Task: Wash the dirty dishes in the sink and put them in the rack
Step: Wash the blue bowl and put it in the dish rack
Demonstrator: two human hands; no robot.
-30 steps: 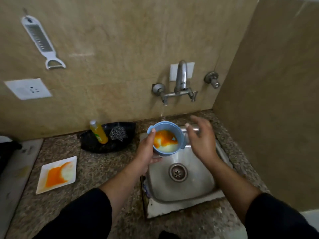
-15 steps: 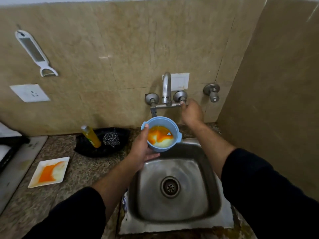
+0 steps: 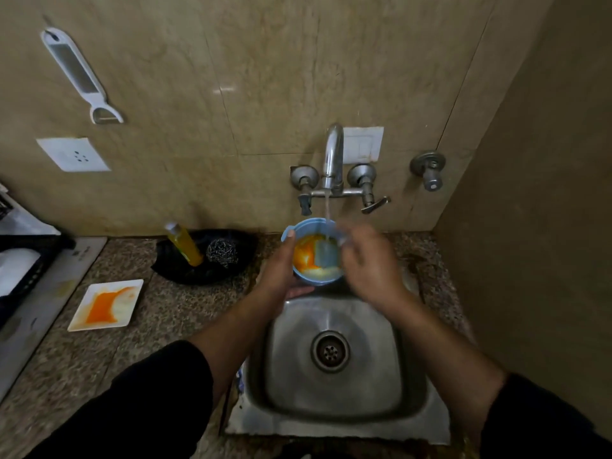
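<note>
My left hand (image 3: 281,271) holds a small blue bowl (image 3: 314,260) smeared with orange sauce, over the back edge of the steel sink (image 3: 334,405). A thin stream of water falls from the tap (image 3: 332,157) into the bowl. My right hand (image 3: 369,266) is blurred at the bowl's right rim, its fingers reaching over the rim. Whether it touches the bowl is unclear. A white square plate (image 3: 106,304) with orange sauce lies on the counter at the left. The black dish rack (image 3: 23,260) shows at the far left edge.
A black tray (image 3: 205,260) behind the counter holds a yellow soap bottle (image 3: 183,243) and a steel scrubber (image 3: 222,253). Tap handles (image 3: 371,197) stick out from the tiled wall. A side wall stands close on the right. A peeler (image 3: 79,74) hangs on the wall.
My right hand has left the tap's right handle and come down to the bowl's rim. Water now runs from the tap into the bowl. The bowl stays in my left hand.
</note>
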